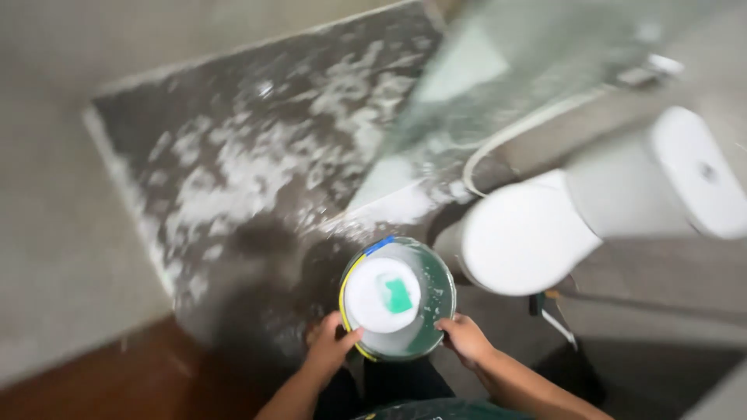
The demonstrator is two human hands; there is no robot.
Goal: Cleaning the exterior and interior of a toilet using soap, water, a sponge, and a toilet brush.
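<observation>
A dark, wet floor [257, 171] fills most of the view from the head camera, streaked all over with white foam that lies thickest at the middle and toward the far right. A pale raised edge borders it on the left and the far side, and a strip of reddish-brown floor [117, 385] shows at the near left corner. A blurred glass panel [498, 70] slants across the far right, with soap film on it.

To the right stands a white toilet [545, 233], its lid shut and its tank [692, 175] further right and a little farther off.

Near the middle, just left of the toilet bowl, is a round greenish bucket [412, 299] with a yellow band along its left rim and a small blue piece at its far rim. It holds sudsy water. Inside it, toward the left, sits a smaller white round container [373, 295] with a green sponge-like piece [398, 295] in it.

The left hand [331, 346] grips the bucket's near left rim, thumb over the edge and fingers curled below. The right hand [463, 338] clasps the near right rim in the same way, fingers closed on the edge. Both forearms reach in from the near edge, over dark clothing.
</observation>
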